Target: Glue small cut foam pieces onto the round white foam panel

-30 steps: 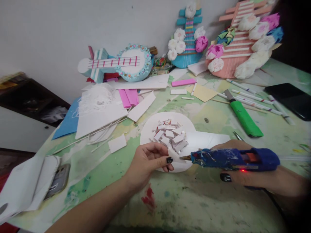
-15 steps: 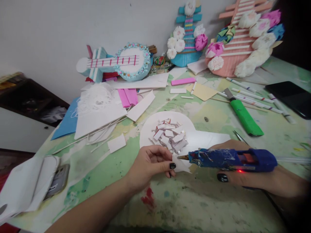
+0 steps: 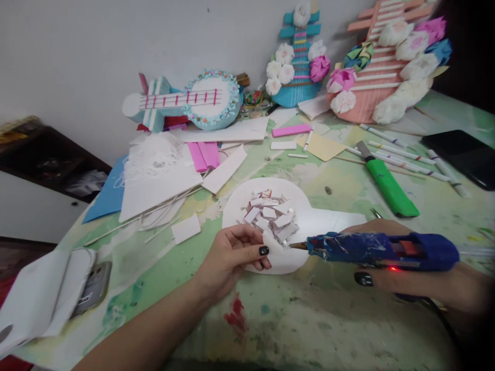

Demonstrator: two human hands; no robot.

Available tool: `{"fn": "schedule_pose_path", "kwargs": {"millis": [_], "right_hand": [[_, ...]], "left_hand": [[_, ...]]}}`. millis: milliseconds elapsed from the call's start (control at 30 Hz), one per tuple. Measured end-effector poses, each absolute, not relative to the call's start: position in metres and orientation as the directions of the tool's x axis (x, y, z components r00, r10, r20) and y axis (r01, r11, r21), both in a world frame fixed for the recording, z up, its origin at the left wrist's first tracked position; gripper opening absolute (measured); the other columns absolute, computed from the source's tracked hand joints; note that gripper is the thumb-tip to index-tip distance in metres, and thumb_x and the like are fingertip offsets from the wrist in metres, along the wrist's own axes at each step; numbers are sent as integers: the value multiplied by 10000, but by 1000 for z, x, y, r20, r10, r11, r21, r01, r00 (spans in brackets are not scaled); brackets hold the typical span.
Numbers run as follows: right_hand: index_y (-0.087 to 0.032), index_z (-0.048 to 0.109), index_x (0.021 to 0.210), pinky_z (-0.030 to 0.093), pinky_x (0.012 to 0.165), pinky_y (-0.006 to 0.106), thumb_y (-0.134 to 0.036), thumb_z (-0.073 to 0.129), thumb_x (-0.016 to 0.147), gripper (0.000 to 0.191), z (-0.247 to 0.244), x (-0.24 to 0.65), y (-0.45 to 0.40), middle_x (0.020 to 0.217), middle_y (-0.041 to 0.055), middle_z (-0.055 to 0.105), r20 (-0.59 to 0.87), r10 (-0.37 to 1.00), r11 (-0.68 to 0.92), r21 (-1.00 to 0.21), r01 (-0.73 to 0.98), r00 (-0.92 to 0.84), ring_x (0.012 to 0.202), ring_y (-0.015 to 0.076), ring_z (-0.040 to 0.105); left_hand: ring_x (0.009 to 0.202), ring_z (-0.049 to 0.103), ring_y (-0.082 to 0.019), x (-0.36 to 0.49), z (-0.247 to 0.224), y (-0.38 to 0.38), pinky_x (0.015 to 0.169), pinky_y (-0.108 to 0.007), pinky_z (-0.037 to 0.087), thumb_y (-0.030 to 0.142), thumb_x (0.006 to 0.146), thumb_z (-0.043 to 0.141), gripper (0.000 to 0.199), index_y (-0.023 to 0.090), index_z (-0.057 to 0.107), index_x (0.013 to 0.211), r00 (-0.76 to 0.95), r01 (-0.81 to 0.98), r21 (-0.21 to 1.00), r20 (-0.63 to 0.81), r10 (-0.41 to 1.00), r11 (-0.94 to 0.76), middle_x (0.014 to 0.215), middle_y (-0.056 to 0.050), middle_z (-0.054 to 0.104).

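Note:
My left hand point(image 3: 242, 252) pinches a small white paper piece point(image 3: 274, 246) between thumb and fingers, over the lower edge of a white banjo-shaped cutout point(image 3: 328, 219). Wrapped in my right hand point(image 3: 421, 283) is a blue glue gun point(image 3: 379, 251) with a red light glowing on its side. Its metal nozzle points left, close to the paper piece; whether they touch I cannot tell. A heap of small folded white pieces point(image 3: 270, 214) lies on the round part of the cutout.
A green-handled cutter point(image 3: 390, 185), white sticks and a black phone point(image 3: 462, 157) lie at right. Decorated model instruments, one a light-blue banjo shape point(image 3: 211, 100), stand along the wall. White sheets point(image 3: 162, 180) and string are at left; a notebook point(image 3: 38, 293) lies near the left edge.
The glue gun has shifted slightly right, its nozzle drawn back from my left fingers. My left hand has moved a little left and up, still pinching the paper piece.

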State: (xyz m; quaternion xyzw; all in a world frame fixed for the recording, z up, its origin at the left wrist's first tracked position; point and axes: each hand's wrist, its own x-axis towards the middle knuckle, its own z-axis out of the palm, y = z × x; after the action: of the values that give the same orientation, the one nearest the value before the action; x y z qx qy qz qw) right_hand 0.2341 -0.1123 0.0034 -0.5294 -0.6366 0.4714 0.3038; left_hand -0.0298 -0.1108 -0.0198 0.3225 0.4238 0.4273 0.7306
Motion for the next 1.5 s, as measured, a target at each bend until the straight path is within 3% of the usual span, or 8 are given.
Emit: {"fn": "schedule_pose_path", "kwargs": {"millis": [200,300,500,733,867,1067,1267,1500], "right_hand": [[-327,680,734,421,380,268,-420,692,621,146,12,232,-104,660,-25,636,-114,910,43,-930,364,-399,465,150,505],[-301,669,693,420,378,272,-449,669,639,157,11,230,-103,692,-14,653,-100,888,89,-920,383,-448,494,162,534],[-319,673,930,500,535,306,-457,705,597,362,-1,232,-111,931,-7,681,-97,945,58,-889,454,-311,753,230,621],[-331,702,854,533,510,338,-512,727,542,362,7,228,-112,907,3,701,-102,954,35,-897,440,-283,820,293,640],[-315,686,912,547,652,315,-428,750,560,375,2,233,-112,998,12,677,-13,972,87,-907,412,-234,936,273,613],[-239,688,888,443,421,245,-465,729,578,386,2,231,-103,681,17,635,-158,982,-97,-898,428,-108,606,196,589],[-213,701,755,514,685,352,-432,752,551,304,-2,232,-92,766,32,695,-124,985,-88,-960,266,-122,793,278,632],[-236,708,744,494,762,395,-403,764,543,267,0,231,-101,781,33,705,-112,993,-103,-967,233,-27,822,297,633]], "left_hand": [[503,601,-77,-34,-20,-108,466,-112,452,108,639,728,145,104,610,724,196,-330,873,-309,931,359,562,-21,643],[514,608,-83,-33,-21,-108,486,-129,472,110,628,738,165,99,613,736,206,-315,871,-324,923,376,588,-19,644],[538,610,-72,-30,-21,-109,479,-100,459,109,634,735,151,107,611,720,203,-371,839,-344,917,398,585,-4,628],[552,605,-55,-33,-21,-107,488,-82,470,124,640,739,142,116,624,724,142,-419,841,-313,939,343,630,10,623],[572,622,-70,-42,-16,-102,505,-96,489,124,638,735,147,124,627,738,84,-401,867,-289,954,298,624,13,624],[574,634,-131,-53,-8,-101,482,-189,518,146,599,746,170,105,633,720,103,-82,929,-352,930,361,632,-15,639],[503,579,-95,-58,-24,-118,414,-149,433,189,622,726,187,104,581,703,-40,-40,930,-368,929,366,575,-33,648],[396,527,-89,-62,-27,-118,337,-147,370,218,626,701,212,116,548,730,-41,-4,926,-377,925,378,476,1,594]]}}
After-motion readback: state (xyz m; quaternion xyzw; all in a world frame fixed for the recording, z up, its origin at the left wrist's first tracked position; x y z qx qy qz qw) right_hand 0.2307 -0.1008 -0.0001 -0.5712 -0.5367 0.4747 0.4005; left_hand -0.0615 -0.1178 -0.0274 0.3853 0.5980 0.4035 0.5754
